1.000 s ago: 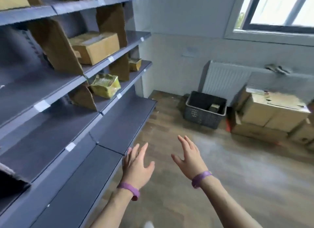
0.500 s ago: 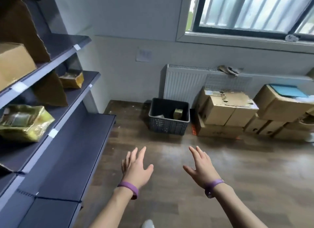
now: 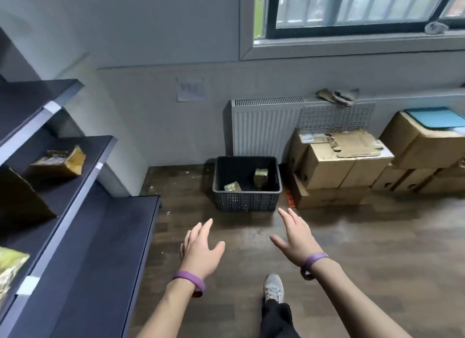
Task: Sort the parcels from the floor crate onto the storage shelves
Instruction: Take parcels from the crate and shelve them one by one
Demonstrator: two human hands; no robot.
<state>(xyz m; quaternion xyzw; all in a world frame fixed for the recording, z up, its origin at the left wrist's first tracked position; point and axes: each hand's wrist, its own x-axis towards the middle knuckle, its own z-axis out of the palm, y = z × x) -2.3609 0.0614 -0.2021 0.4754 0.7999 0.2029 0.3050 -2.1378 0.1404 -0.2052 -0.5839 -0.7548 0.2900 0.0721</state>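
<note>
A dark plastic floor crate [image 3: 246, 201] stands on the wooden floor against the radiator wall. Inside it lie two small parcels: one wrapped in yellow tape [image 3: 261, 177] at the right and a smaller one [image 3: 232, 186] at the front left. My left hand [image 3: 200, 249] and my right hand [image 3: 295, 239] hover open and empty in front of me, short of the crate. The dark storage shelves [image 3: 83, 186] run along the left; a taped parcel [image 3: 60, 162] rests on the middle shelf, another yellow packet [image 3: 10, 264] nearer at the left edge.
Stacked cardboard boxes [image 3: 334, 166] sit right of the crate along the wall, with more [image 3: 425, 141] further right. A white radiator [image 3: 264, 126] is behind the crate. My shoe [image 3: 273, 287] is on the floor below my hands. A cardboard divider [image 3: 20, 199] leans on the shelf.
The view has turned from the shelves toward the crate and come closer to it. Both hands stay open and empty in front of me. My foot has come into view.
</note>
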